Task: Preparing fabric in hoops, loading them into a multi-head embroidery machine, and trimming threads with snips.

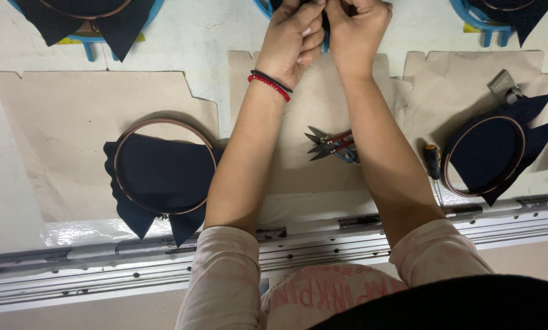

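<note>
Head view: the left hand (292, 40) and right hand (355, 27), fingers curled, pinch dark fabric (324, 21) at the blue frame (263, 7) (mostly cut off by the top edge). Thread snips (332, 145) lie between the forearms; hooped navy cloth (164, 174) rests at left.

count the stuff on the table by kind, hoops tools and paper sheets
Round hoops with dark fabric, whole in view: 2 (left hoop, right hoop)
Thread snips: 1
Screwdriver: 1
Brown paper sheets: 3
Total: 7
More hoops at the frame edges are cut off, uncounted.
</note>
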